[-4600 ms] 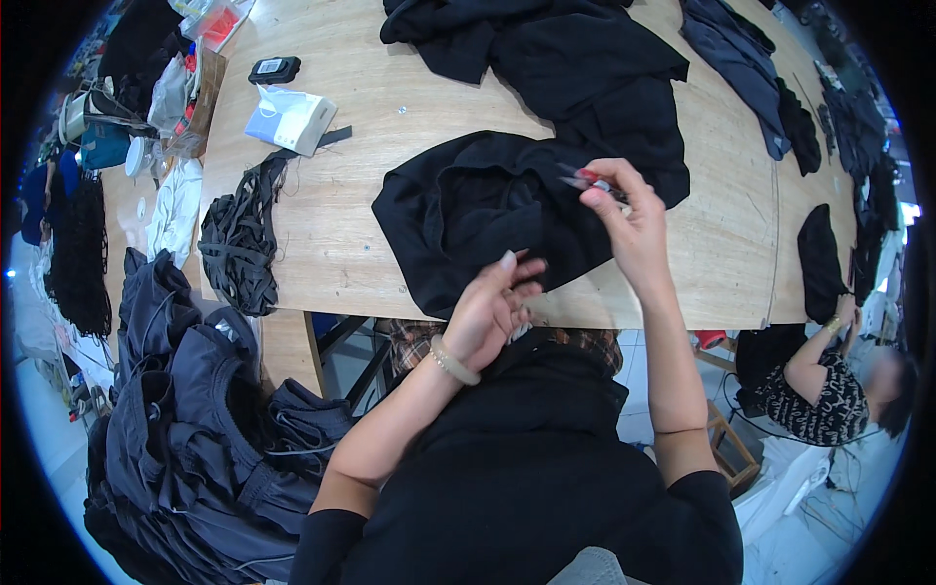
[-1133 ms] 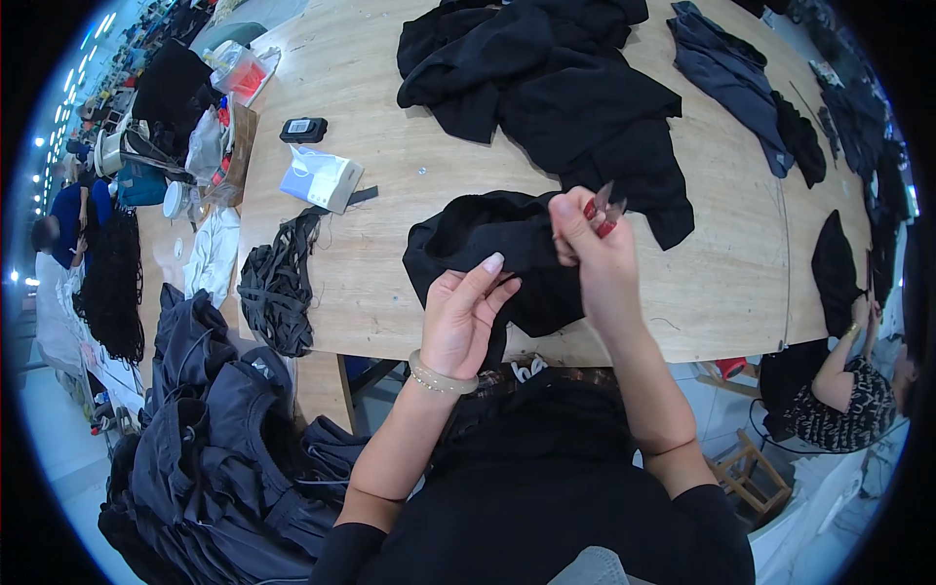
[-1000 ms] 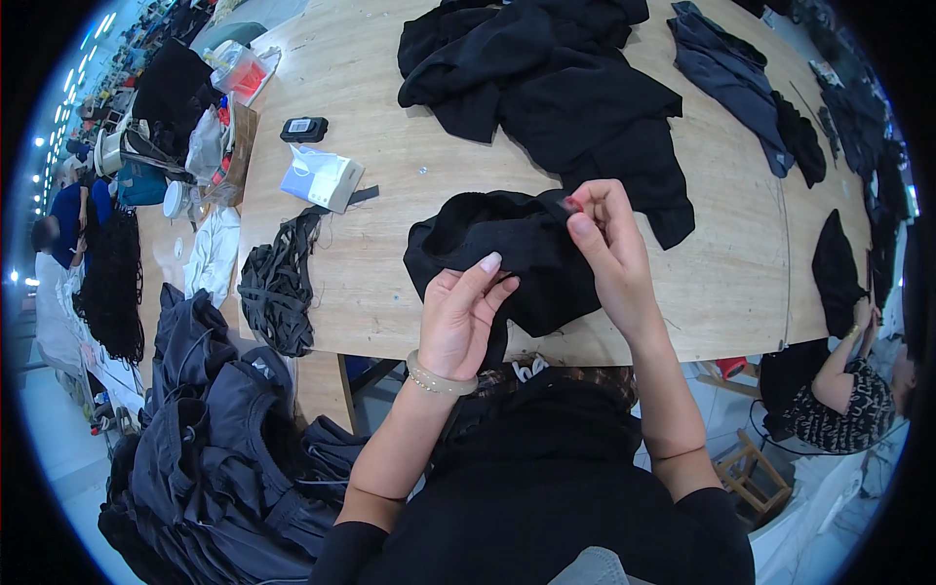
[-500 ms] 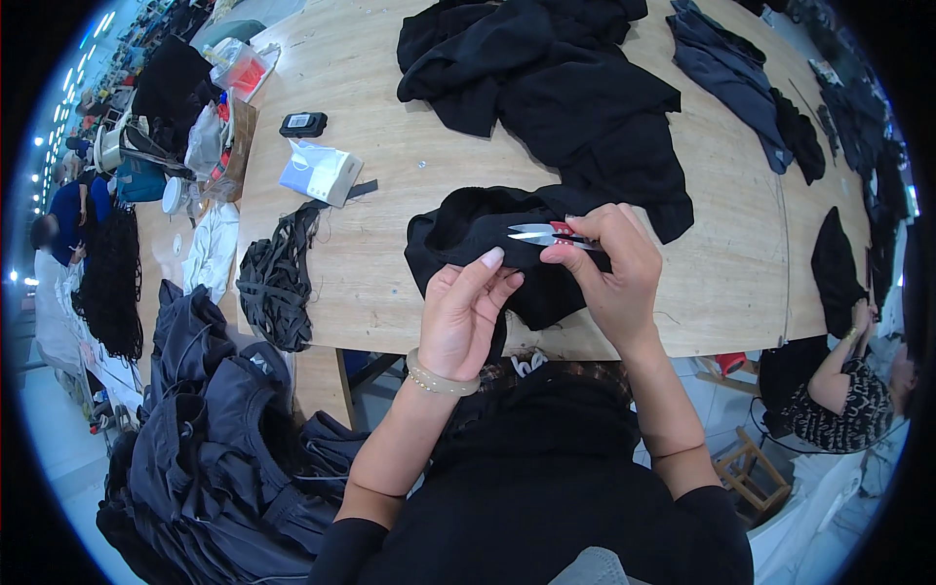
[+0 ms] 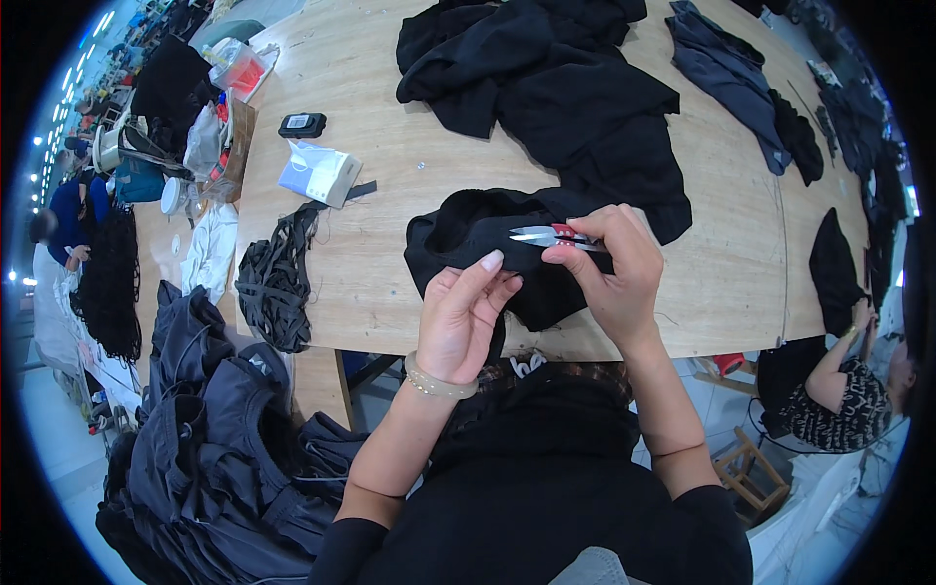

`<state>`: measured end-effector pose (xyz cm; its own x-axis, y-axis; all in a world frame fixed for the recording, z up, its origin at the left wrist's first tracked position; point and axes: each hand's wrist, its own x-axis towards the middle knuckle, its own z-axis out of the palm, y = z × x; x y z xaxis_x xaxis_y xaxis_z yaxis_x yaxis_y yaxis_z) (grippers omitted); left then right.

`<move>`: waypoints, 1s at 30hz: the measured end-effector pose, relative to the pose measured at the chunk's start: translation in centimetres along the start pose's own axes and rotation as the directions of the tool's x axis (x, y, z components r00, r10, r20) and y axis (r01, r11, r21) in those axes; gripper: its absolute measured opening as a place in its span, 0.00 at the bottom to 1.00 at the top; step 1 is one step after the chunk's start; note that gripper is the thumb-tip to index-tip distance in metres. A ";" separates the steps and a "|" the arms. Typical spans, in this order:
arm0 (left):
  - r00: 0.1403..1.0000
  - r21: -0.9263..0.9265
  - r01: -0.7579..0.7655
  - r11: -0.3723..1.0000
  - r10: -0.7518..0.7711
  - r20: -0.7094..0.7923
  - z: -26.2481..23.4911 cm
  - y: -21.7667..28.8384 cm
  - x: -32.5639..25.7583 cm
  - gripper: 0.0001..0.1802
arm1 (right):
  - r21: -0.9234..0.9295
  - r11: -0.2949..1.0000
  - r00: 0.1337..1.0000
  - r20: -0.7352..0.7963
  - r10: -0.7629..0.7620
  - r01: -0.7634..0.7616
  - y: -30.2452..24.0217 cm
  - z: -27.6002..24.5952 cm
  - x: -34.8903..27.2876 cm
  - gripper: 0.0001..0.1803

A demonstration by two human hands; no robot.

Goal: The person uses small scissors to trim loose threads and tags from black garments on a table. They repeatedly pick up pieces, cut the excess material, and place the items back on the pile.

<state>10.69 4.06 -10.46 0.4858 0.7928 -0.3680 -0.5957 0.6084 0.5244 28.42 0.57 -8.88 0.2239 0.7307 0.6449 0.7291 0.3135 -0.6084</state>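
At the near edge of the wooden counter point(image 5: 390, 292), your two hands meet over a crumpled black garment point(image 5: 487, 244) that lies on the boards and hangs slightly over the edge toward you. Your left hand point(image 5: 466, 317), a pale bead bracelet point(image 5: 439, 378) on its wrist, is raised with its fingers together and pinched on a fold of the garment. Your right hand point(image 5: 609, 268) grips small thread snips point(image 5: 548, 236) with a red handle, the bright blades pointing left, over the garment and just above your left fingertips. To your left, near the counter's edge, lies a bundle of dark straps point(image 5: 275, 288), and below it, off the counter, a heap of dark blue-grey clothing point(image 5: 210, 429). Farther out on the counter sit a white packet point(image 5: 320, 174) and a small black device point(image 5: 301, 125). Beyond the garment, a larger pile of black cloth point(image 5: 546, 78) spreads across the middle of the counter, with more dark pieces point(image 5: 741, 83) toward the far right. At the lower right, beside the counter, another person point(image 5: 838, 390) sits with an arm raised to its edge.
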 end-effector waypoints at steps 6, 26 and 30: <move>0.999 0.006 -0.040 0.999 0.040 0.008 0.0 -0.1 0.0 0.08 | -0.025 1.000 1.000 0.016 -0.002 0.002 0.3 -0.2 -0.1 0.15; 0.999 0.061 -0.048 0.997 0.047 0.015 0.2 -0.6 -0.2 0.08 | -0.005 1.000 1.000 0.015 -0.019 0.019 -0.1 0.4 -0.1 0.16; 0.999 0.074 -0.044 0.996 0.043 0.024 0.6 -0.5 -0.4 0.09 | -0.008 1.000 1.000 0.012 -0.002 0.002 0.0 0.3 -0.1 0.16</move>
<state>11.13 3.41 -10.09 0.4752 0.8170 -0.3266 -0.5676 0.5683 0.5957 28.22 0.70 -9.09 0.2148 0.7375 0.6402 0.7345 0.3101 -0.6036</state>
